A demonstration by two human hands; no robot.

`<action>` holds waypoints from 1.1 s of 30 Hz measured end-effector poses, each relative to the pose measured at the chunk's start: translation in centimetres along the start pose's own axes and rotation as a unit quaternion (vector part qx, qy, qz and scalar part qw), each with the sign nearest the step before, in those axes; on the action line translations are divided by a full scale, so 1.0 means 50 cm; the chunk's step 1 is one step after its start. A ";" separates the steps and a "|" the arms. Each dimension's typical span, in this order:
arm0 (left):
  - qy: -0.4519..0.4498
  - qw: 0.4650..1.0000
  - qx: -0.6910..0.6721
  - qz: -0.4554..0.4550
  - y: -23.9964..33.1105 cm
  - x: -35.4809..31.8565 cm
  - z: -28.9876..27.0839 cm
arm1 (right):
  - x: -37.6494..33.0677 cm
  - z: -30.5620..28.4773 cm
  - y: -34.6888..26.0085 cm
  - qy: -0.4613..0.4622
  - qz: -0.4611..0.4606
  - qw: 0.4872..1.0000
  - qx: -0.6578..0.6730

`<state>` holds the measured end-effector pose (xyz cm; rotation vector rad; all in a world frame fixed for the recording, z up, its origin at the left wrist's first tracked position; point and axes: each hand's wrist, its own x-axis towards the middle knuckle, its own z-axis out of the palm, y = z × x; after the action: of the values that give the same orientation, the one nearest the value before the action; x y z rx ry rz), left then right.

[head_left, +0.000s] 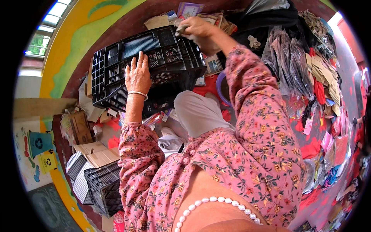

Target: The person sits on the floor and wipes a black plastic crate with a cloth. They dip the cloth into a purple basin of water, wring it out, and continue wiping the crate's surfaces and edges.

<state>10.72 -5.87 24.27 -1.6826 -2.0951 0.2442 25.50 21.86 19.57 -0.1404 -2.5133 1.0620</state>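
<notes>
A black plastic crate with slatted, gridded sides rests tilted in front of me against the wall. My left hand lies on its near side, fingers stretched out flat and holding nothing. At the crate's far right corner, my right hand is closed around a greyish cloth. Part of the cloth hangs down beside the crate's right end, and a bit sticks out at the fingers. The crate's underside is in shadow.
Papers and booklets lie behind the crate. A purple basin is half hidden by my right sleeve. Clear plastic bags and flattened cardboard pile up at right. Another black crate and cardboard boxes stand at left.
</notes>
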 end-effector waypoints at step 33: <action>0.045 0.998 -0.036 -0.007 0.018 -0.022 -0.013 | 0.144 0.008 0.059 0.086 0.217 0.924 -0.303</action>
<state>11.98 -6.77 24.22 -1.6873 -2.0720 0.0881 18.60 25.47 19.59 -0.9574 -2.6144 0.3374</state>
